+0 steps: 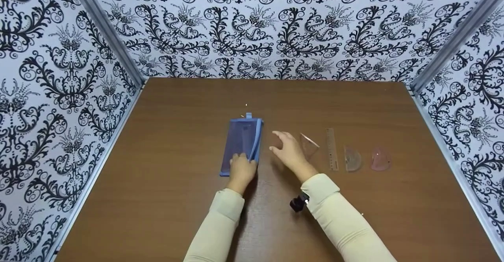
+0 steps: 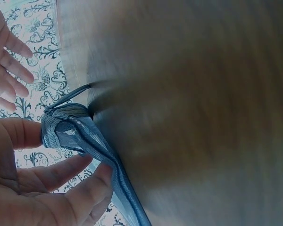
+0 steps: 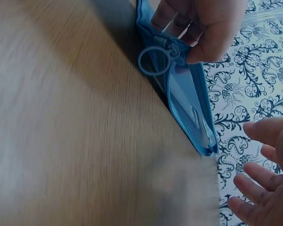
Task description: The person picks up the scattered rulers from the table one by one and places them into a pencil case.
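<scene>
A blue zip pouch [image 1: 238,140] with see-through sides lies on the brown table. Its zip runs along the right edge and is undone; the right wrist view shows the mouth parted, with a round zip-pull ring [image 3: 139,61] hanging at the near end. My left hand [image 1: 241,172] pinches the pouch's near right edge between thumb and fingers. To the right of the pouch, my right hand [image 1: 289,151] hovers with fingers spread and holds nothing. Just beyond that hand is a clear pinkish set square [image 1: 310,145], partly hidden by it.
Right of the set square lie a clear ruler [image 1: 332,149], a clear protractor [image 1: 352,159] and a pinkish curved plastic piece [image 1: 380,160]. Patterned walls [image 1: 252,29] close off the back and both sides of the table [image 1: 177,214].
</scene>
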`<state>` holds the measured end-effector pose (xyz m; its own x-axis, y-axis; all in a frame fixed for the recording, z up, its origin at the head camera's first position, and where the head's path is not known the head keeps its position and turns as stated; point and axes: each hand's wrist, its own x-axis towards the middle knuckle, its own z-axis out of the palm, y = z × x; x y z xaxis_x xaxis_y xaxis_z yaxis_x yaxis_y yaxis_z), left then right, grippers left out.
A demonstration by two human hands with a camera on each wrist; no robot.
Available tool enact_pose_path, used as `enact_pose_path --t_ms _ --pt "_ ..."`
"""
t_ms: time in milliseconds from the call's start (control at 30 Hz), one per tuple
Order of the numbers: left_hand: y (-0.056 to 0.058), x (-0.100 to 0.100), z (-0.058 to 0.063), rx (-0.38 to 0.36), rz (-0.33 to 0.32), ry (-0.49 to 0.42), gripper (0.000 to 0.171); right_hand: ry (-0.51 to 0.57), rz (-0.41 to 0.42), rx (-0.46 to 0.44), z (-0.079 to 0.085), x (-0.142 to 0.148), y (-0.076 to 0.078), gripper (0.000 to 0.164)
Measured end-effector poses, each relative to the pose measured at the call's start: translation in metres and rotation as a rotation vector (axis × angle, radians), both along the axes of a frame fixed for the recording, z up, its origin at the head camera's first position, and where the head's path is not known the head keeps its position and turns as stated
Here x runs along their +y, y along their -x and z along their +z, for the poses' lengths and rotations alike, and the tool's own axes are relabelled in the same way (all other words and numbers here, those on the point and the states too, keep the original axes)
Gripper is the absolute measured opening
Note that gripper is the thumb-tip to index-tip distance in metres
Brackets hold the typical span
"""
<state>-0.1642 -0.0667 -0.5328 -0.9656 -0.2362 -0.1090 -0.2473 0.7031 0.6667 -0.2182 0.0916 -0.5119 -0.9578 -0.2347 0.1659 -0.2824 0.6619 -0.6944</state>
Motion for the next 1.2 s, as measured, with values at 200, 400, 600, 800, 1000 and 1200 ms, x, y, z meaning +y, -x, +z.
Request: enact_pose_path --t_ms 200,400,600,800,1000,1200 --pt "0.0 0.0 0.0 -0.005 0.002 0.011 0.045 -0.186 0.008 0.029 0.003 0.006 -0.002 0.06" --pt "0.0 0.001 0.002 -0.019 0.003 -0.001 0.047 -0.274 0.029 0.081 0.004 0.014 -0.003 0.068" --pt "-0.001 0.001 0.002 -0.026 -0.003 -0.008 0.048 -0.312 0.016 0.09 0.005 0.023 -0.002 0.074" --pt "-0.003 0.001 0.004 0.034 -0.01 0.008 0.045 -0.339 -0.003 0.072 0.003 0.035 0.0 0.081" --pt "-0.004 0.002 0.005 0.07 0.002 0.018 0.042 -0.339 -0.022 0.047 0.003 0.044 0.004 0.084" --pt "-0.003 0.003 0.004 0.071 0.006 0.013 0.042 -0.336 -0.029 0.024 0.001 0.054 0.006 0.084"
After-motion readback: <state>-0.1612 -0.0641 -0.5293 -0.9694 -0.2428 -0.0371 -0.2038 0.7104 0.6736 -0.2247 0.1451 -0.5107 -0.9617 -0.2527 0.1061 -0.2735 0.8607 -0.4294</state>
